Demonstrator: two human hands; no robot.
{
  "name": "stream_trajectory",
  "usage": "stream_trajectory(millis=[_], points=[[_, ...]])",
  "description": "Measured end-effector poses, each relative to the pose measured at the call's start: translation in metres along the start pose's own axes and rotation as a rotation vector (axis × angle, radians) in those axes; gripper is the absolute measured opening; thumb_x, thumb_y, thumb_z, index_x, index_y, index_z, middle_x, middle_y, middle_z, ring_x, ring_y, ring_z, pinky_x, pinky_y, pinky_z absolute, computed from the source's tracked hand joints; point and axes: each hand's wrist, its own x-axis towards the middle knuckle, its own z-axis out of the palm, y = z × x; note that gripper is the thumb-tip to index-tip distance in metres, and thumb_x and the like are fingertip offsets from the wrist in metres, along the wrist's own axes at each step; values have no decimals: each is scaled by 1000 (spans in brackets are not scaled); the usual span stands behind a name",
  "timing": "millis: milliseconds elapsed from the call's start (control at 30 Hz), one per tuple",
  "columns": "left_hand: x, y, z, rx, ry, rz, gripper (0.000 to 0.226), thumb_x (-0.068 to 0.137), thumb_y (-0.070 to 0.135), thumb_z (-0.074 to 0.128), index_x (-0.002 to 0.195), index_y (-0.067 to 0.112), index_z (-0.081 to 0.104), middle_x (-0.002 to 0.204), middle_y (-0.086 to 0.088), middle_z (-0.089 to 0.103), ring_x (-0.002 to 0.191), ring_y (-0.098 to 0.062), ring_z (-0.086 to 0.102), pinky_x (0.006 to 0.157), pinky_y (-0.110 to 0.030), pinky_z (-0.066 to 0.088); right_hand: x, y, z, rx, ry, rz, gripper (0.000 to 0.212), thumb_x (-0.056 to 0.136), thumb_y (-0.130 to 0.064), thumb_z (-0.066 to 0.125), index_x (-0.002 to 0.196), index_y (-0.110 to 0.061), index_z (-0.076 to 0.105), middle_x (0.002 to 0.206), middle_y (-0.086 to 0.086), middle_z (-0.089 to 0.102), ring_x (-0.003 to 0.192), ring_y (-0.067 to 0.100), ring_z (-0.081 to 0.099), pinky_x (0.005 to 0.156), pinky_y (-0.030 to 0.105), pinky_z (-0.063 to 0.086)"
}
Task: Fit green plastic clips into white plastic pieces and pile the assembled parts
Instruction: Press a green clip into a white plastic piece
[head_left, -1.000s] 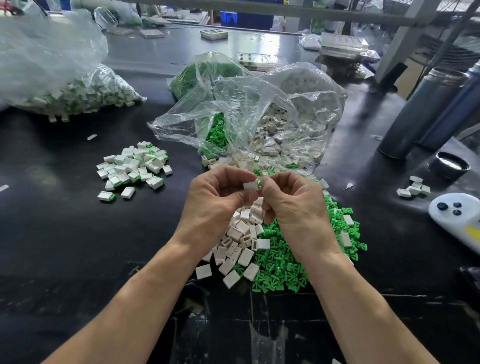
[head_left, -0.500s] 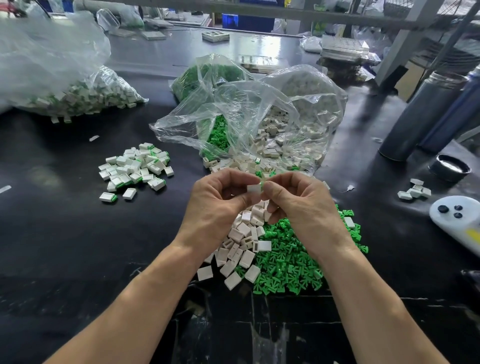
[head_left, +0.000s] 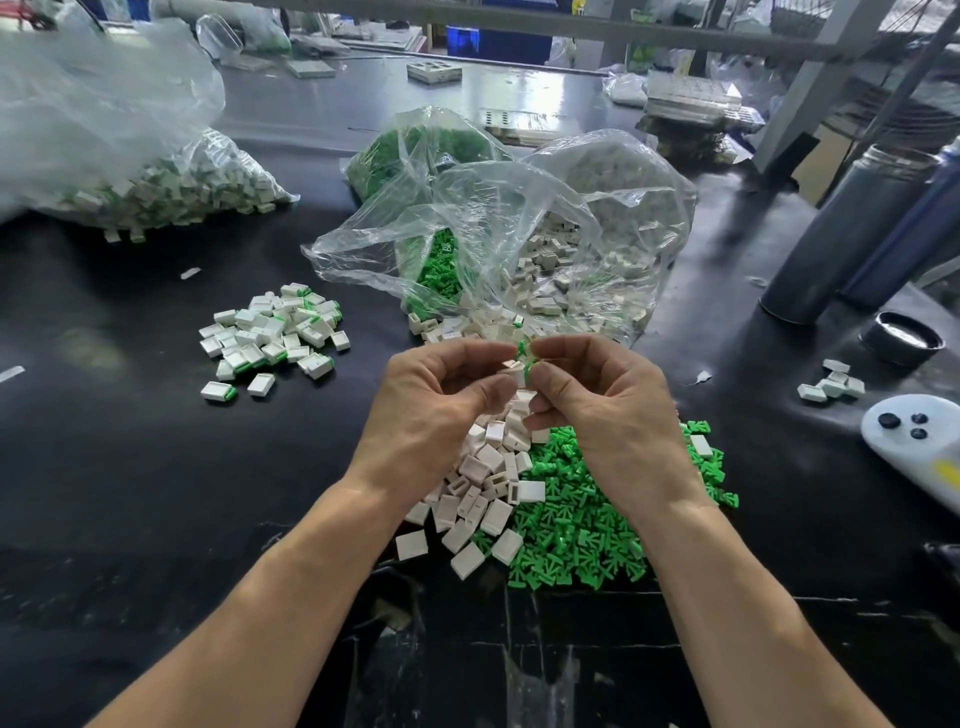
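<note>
Since half a second ago, green clip (head_left: 523, 347) exposed between fingertips; white piece (head_left: 515, 370) pinched by left hand (head_left: 434, 410), clip by right hand (head_left: 605, 402); no legible writing.

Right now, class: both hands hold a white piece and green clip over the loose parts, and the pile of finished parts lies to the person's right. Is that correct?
Not quite. In the head view, the finished pile lies to the person's left, not right. The rest holds: the left hand and right hand hold a white piece and green clip over the loose parts.
</note>
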Motion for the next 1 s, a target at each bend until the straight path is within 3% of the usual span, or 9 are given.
stream_trajectory(millis=[100,200,333,500,833,1000], points=[[-1,1,-2,51,-13,-24,15,89,6,76,104,10,78,90,-4,79,78,-10,72,72,-23,60,-3,-2,3,-72,4,-19,14,95,-8,74,100,-20,76,85,0,79,70,18,76,66,24,61],[-1,1,-5,143,-28,-7,9,89,10,77,97,12,77,80,7,76,69,2,67,63,-13,51,-4,-3,5,-74,4,5,12,94,-6,74,99,-17,75,86,1,79,73,19,77,67,24,61],[0,1,-6,188,6,18,9,89,7,77,95,14,77,84,6,77,74,1,68,67,-13,52,-4,-4,6,-73,-9,35,10,93,-6,74,100,-13,74,85,3,79,74,19,77,67,25,62],[0,1,-6,213,37,65,14,89,4,76,94,17,76,87,9,77,78,0,70,70,-14,53,-5,-1,5,-246,-35,-4,10,93,-13,77,96,-21,73,85,0,77,75,17,76,71,34,65],[0,1,-5,247,48,101,12,90,9,76,95,20,76,89,11,76,86,-3,72,76,-15,54,-7,-3,8,-168,-27,-50,17,94,-13,76,95,-30,75,88,-4,77,75,14,75,66,22,61],[-1,-2,-6,330,33,132,19,90,6,76,95,24,76,89,11,76,87,-4,73,77,-16,56,-6,-4,5,-457,5,-169,13,92,-13,77,98,-24,78,83,-11,74,75,5,70,70,16,57]])
